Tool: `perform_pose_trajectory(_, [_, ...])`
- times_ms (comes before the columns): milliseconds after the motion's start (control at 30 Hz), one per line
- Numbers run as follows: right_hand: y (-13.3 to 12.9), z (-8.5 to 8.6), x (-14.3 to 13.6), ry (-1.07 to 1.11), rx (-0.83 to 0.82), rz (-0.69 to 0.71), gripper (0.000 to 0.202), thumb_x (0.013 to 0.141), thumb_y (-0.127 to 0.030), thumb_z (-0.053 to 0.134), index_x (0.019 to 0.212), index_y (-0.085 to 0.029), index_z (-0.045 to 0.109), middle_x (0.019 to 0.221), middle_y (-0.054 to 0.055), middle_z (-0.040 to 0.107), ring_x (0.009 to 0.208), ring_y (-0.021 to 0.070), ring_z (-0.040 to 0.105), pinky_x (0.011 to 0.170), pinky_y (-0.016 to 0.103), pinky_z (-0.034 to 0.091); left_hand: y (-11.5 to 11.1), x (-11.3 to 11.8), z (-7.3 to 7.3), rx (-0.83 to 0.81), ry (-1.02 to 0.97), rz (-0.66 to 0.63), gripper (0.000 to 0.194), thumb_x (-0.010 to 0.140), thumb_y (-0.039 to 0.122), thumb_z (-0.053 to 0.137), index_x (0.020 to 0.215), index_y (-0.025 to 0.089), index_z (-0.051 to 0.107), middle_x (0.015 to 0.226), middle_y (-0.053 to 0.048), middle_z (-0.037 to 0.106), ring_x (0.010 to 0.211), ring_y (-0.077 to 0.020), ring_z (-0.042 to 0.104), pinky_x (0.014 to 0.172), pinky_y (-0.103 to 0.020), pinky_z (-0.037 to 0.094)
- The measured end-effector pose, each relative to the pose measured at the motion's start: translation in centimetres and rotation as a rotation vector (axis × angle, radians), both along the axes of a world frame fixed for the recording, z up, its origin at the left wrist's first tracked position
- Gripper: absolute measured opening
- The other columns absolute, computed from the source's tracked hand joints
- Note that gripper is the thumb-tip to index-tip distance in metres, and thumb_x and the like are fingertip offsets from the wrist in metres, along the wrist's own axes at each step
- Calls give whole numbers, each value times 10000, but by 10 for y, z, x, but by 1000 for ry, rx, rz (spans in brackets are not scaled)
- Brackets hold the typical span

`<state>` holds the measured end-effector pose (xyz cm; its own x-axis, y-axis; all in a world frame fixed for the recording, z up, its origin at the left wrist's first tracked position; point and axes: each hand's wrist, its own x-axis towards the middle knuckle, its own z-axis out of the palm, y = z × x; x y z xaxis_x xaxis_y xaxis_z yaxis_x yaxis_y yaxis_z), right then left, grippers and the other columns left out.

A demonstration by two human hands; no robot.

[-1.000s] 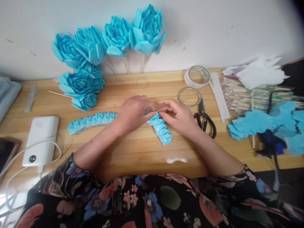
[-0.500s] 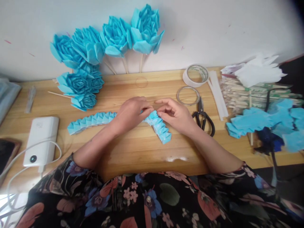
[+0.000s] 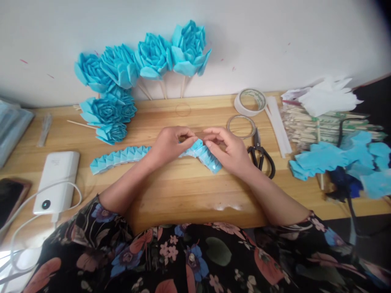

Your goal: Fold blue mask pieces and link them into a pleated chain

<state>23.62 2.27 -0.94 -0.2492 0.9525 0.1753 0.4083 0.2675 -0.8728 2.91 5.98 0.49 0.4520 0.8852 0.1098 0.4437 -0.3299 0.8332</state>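
Note:
A pleated light-blue paper strip (image 3: 122,157) lies across the wooden table, its left part flat and its right end bent down toward me. My left hand (image 3: 171,146) covers the middle of the strip, thumb and fingers pinched on it. Close beside it, my right hand (image 3: 227,150) has its thumb and fingertips closed on the strip's right section. A thin wire seems to run between the fingertips, too faint to tell for sure.
Blue paper flowers (image 3: 154,57) on sticks lean at the back wall. Right of my hands are a tape roll (image 3: 249,102), a wire ring (image 3: 229,126), black scissors (image 3: 261,152), bundled sticks (image 3: 324,126) and blue paper pieces (image 3: 324,158). A white power bank (image 3: 56,183) lies left.
The view has shifted slightly. The right end of the strip has swung up and in toward my right hand, whose thumb now covers more of it.

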Motion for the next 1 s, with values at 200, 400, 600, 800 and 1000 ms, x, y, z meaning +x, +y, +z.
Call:
perform_pose_trajectory(200, [2, -1, -1, 144, -158, 55, 282, 889, -257, 598, 1167, -214, 604, 899, 17, 739, 738, 138, 680, 644, 261, 538, -1, 0, -4, -34, 0, -73, 208, 899, 302, 590, 792, 158, 696, 742, -7, 706, 686, -128, 607, 645, -242, 432])
perform_pose_trajectory(400, [3, -1, -3, 182, -235, 77, 309, 826, -210, 624, 1135, -202, 624, 807, -5, 722, 648, 117, 638, 575, 241, 496, -2, 1, -1, 164, 43, -96, 154, 915, 266, 602, 828, 171, 687, 803, -33, 699, 758, -153, 612, 719, -289, 450])
perform_pose_trajectory(600, [2, -2, -5, 220, -299, 31, 327, 820, -234, 645, 1146, -206, 629, 836, 8, 737, 687, 138, 663, 620, 275, 520, -25, -2, 13, 364, 202, 30, 158, 920, 272, 636, 796, 180, 668, 784, -37, 661, 765, -178, 585, 716, -324, 426])
perform_pose_trajectory(800, [-2, -3, -9, 253, -304, 64, 335, 820, -246, 654, 1153, -227, 623, 838, 1, 726, 702, 142, 650, 633, 285, 510, -40, 0, 4, 454, 335, 106, 157, 923, 261, 622, 813, 180, 700, 789, -47, 649, 794, -199, 577, 723, -336, 423])
perform_pose_trajectory(1000, [-4, -3, -11, 273, -304, 84, 348, 815, -274, 665, 1156, -216, 619, 818, 0, 721, 706, 139, 647, 637, 278, 505, -41, 4, -2, 498, 398, 115, 159, 913, 298, 652, 831, 185, 727, 788, -53, 654, 782, -207, 568, 706, -340, 405])
